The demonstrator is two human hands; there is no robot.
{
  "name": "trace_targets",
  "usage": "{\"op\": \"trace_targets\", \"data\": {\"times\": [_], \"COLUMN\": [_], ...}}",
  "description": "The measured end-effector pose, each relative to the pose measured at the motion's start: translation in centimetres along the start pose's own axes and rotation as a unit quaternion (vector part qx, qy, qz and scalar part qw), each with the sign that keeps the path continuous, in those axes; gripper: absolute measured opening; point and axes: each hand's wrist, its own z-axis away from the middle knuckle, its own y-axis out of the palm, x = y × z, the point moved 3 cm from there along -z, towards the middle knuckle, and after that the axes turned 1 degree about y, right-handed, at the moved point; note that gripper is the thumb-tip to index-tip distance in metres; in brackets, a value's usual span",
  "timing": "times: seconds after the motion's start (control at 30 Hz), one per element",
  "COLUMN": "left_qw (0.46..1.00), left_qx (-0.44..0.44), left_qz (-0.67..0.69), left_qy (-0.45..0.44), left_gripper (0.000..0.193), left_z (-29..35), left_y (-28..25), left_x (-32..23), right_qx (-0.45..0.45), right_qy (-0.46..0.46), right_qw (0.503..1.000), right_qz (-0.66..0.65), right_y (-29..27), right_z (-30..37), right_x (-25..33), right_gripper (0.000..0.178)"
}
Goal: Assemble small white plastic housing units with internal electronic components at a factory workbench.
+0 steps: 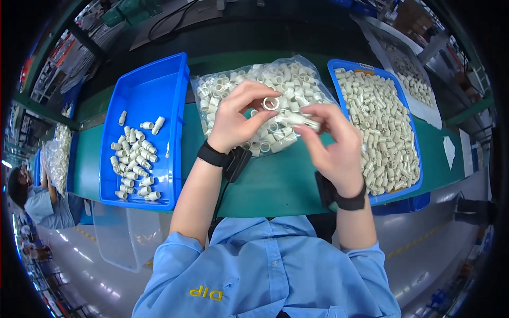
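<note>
In front of my chest, my left hand (pixel 233 119) pinches a short white plastic ring (pixel 265 104) between thumb and fingers, its round opening facing up. Close to it on the right, my right hand (pixel 338 143) grips a white cylindrical plastic part (pixel 303 120) between thumb and fingertips. The inner end of that part is near the ring; whether they touch I cannot tell. Under both hands lies a clear plastic bag (pixel 310 79) full of similar white rings.
A blue tray (pixel 140 87) on the left holds a loose group of white assembled-looking pieces. Another blue tray (pixel 398 191) on the right is heaped with white cylindrical parts. Both stand on a green bench (pixel 260 196). Another person (pixel 53 206) sits at far left beside a bag.
</note>
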Motion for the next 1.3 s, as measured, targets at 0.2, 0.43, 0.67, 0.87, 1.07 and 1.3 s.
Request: {"op": "trace_targets", "data": {"times": [0.2, 0.43, 0.67, 0.87, 1.07, 1.3], "left_qw": [0.993, 0.987, 0.997, 0.999, 1.0, 1.0], "left_qx": [-0.025, -0.043, -0.012, -0.019, -0.019, -0.019], "left_qz": [0.075, 0.107, 0.053, 0.026, 0.013, -0.006], "left_qy": [-0.092, -0.11, -0.05, -0.042, -0.019, -0.015], "left_gripper": [0.031, 0.033, 0.037, 0.039, 0.041, 0.041], "left_z": [2.2, 2.9, 3.2, 3.1, 3.2, 3.3], "left_y": [0.1, -0.1, 0.6, 1.0, 1.1, 1.3], "left_x": [1.9, 3.1, 3.7, 3.7, 3.6, 3.6], "right_qx": [0.012, -0.015, -0.044, -0.069, -0.09, -0.089], "right_qy": [-0.134, -0.24, -0.244, -0.228, -0.182, -0.146], "right_qw": [0.991, 0.971, 0.969, 0.971, 0.979, 0.985], "right_qz": [-0.029, -0.009, -0.014, -0.003, -0.014, -0.023], "right_y": [3.2, 5.0, 5.3, 5.4, 5.5, 5.6], "right_z": [-0.8, -0.1, 1.0, 1.1, 1.4, 1.4], "right_x": [-3.7, -5.4, -6.0, -5.9, -5.9, -5.9], "right_gripper": [0.027, 0.031, 0.036, 0.032, 0.026, 0.023]}}
